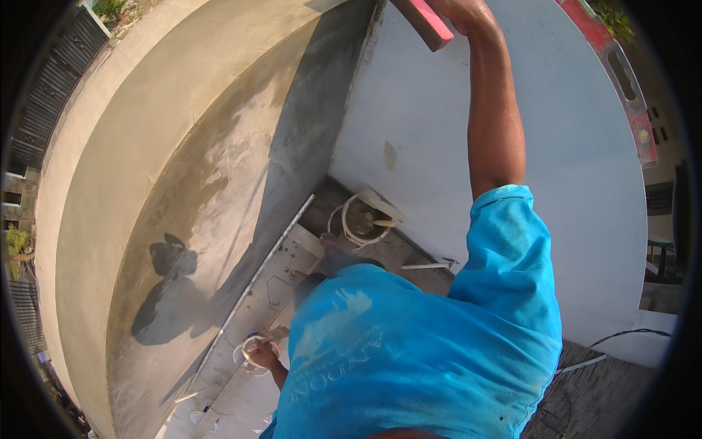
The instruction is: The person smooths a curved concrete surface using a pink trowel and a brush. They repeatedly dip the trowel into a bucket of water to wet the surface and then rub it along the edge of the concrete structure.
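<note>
My right hand [459, 14] is raised at the top, closed on a pink rectangular float [431, 25] with a darker side, against the upper part of the pale wall [570, 146]. Low on the left, my left hand [263, 354] is at a small white bucket [247, 366], its fingers curled on something at the top that I cannot make out. Below the wall, a larger round bucket [360, 230] holds grey material and a tool with a wooden handle [384, 223].
A curved plastered wall [110, 183] fills the left. A long red level [625, 88] runs along the right wall's upper edge. A plank platform [300, 249] with a metal rail [272, 260] lies beneath me. A black cable [621, 333] is at lower right; metal gates [51, 95] are at far left.
</note>
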{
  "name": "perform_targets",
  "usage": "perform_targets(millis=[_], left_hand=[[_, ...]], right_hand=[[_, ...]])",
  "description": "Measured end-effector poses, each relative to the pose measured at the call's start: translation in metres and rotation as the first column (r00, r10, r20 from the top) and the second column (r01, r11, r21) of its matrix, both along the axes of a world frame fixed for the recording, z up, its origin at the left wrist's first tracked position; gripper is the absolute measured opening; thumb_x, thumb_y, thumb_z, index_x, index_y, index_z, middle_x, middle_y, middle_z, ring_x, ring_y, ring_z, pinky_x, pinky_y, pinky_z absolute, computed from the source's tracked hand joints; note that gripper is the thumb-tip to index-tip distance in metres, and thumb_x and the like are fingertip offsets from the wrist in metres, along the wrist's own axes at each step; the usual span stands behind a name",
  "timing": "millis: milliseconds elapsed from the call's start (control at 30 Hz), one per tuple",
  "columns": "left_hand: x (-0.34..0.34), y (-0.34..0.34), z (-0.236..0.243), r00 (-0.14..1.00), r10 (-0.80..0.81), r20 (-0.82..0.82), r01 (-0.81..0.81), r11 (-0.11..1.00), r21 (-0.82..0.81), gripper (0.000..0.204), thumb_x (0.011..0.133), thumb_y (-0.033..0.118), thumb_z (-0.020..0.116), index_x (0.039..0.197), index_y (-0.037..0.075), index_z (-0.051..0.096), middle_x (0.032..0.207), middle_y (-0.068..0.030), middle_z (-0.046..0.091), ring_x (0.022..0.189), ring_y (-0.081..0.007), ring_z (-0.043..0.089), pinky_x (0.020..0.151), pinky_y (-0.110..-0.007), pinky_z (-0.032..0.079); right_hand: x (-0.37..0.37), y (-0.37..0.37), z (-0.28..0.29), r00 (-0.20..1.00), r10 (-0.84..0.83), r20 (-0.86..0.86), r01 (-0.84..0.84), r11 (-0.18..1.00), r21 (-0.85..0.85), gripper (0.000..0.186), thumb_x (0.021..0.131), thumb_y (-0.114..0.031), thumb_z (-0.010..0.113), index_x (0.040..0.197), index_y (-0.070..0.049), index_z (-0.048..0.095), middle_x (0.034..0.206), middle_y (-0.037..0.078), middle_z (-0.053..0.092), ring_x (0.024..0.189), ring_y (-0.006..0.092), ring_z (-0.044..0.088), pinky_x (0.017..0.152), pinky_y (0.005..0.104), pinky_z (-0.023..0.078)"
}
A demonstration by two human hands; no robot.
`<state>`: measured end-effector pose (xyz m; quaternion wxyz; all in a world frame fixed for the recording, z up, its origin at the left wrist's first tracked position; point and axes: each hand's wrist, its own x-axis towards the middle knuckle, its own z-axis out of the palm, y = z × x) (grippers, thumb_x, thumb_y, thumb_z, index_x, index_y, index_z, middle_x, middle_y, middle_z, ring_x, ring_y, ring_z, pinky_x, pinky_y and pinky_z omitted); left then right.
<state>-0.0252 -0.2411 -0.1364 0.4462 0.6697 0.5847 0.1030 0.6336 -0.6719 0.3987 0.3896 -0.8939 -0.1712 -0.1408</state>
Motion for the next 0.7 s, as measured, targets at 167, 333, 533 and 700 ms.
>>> perform_targets(millis=[167, 333, 533, 700], left_hand=[[0.006, -0.014, 0.013, 0.995, -0.070, -0.078, 0.079, 0.989, 0.128, 0.058, 0.099, 0.045, 0.064, 0.076, -0.008, 0.070, 0.065, -0.0119, 0.069, 0.059, -0.0217, 0.070, 0.055, -0.034, 0.056], [0.004, -0.013, 0.016, 0.990, -0.042, -0.138, 0.059, 0.991, 0.120, 0.058, 0.098, 0.046, 0.065, 0.075, -0.007, 0.068, 0.064, -0.0135, 0.069, 0.058, -0.0234, 0.069, 0.053, -0.034, 0.056], [-0.012, -0.005, -0.013, 0.995, 0.095, -0.004, -0.095, 0.995, -0.027, 0.046, 0.098, 0.035, 0.069, 0.089, -0.010, 0.068, 0.073, -0.0165, 0.068, 0.060, -0.0222, 0.068, 0.051, -0.035, 0.059], [-0.018, -0.013, -0.014, 0.998, 0.061, 0.019, -0.061, 0.998, -0.001, 0.036, 0.099, 0.024, 0.069, 0.094, -0.011, 0.064, 0.077, -0.0141, 0.067, 0.057, -0.0169, 0.064, 0.046, -0.029, 0.052]], right_hand=[[0.015, 0.021, 0.023, 0.998, 0.038, -0.043, -0.047, 0.973, -0.226, 0.027, 0.092, -0.021, 0.065, 0.108, -0.007, 0.080, 0.080, 0.000, 0.073, 0.070, 0.0098, 0.062, 0.064, 0.0302, 0.051], [0.004, 0.050, 0.028, 0.971, 0.237, 0.011, -0.223, 0.930, -0.292, 0.026, 0.094, -0.023, 0.065, 0.109, -0.009, 0.081, 0.080, 0.001, 0.075, 0.070, 0.0124, 0.065, 0.065, 0.0312, 0.053], [-0.003, 0.057, 0.046, 1.000, 0.014, 0.003, -0.012, 0.939, -0.343, 0.024, 0.094, -0.021, 0.065, 0.108, -0.010, 0.081, 0.073, 0.001, 0.072, 0.058, 0.0092, 0.060, 0.052, 0.0300, 0.049], [-0.010, 0.058, 0.043, 0.993, -0.121, 0.012, 0.114, 0.890, -0.441, 0.024, 0.092, -0.020, 0.064, 0.105, -0.009, 0.082, 0.064, 0.004, 0.067, 0.050, 0.0113, 0.057, 0.047, 0.0309, 0.047]])
